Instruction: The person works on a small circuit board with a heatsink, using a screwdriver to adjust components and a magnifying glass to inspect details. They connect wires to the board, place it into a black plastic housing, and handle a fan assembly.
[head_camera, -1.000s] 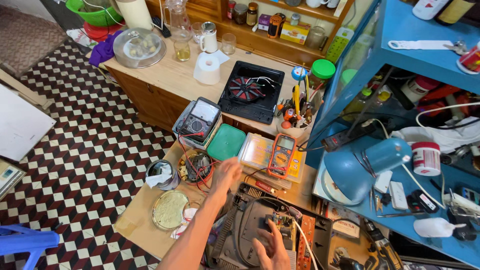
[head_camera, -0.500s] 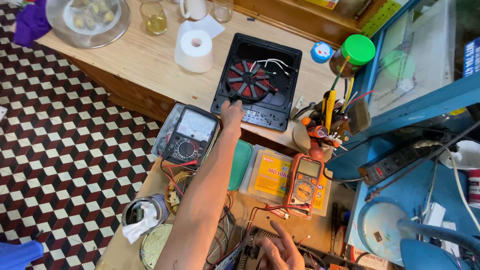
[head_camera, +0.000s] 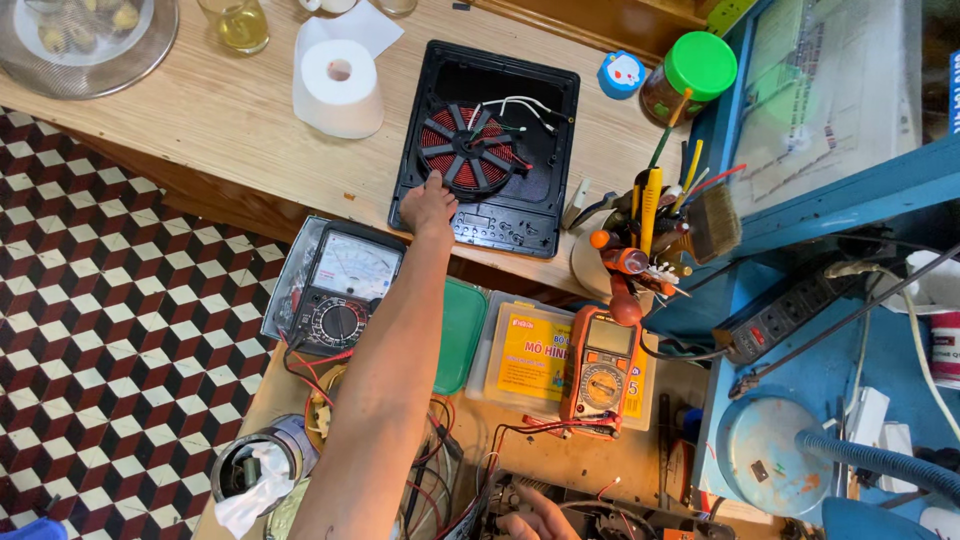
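My left hand (head_camera: 428, 205) reaches far forward onto the opened black induction cooker (head_camera: 487, 145), fingers resting on the lower left edge of its red coil (head_camera: 466, 148). My forearm crosses over a black analog multimeter (head_camera: 343, 290). At the bottom edge, my right hand (head_camera: 535, 525) rests on a dark device amid red and black wires; only its fingers show, and whether it grips anything is unclear. An orange digital multimeter (head_camera: 600, 370) lies to the right of my arm.
A paper roll (head_camera: 338, 88) and a glass of yellow liquid (head_camera: 235, 22) stand on the wooden table. A cup of tools and a brush (head_camera: 650, 230), a green-lidded jar (head_camera: 690, 72), a yellow-labelled plastic box (head_camera: 530, 350), a power strip (head_camera: 790, 315) and a blue shelf (head_camera: 840, 200) are at right.
My left hand moved forward from the near workbench, past the analog multimeter, onto the cooker's coil. The view shifted closer. My right hand stayed low on the dark device.
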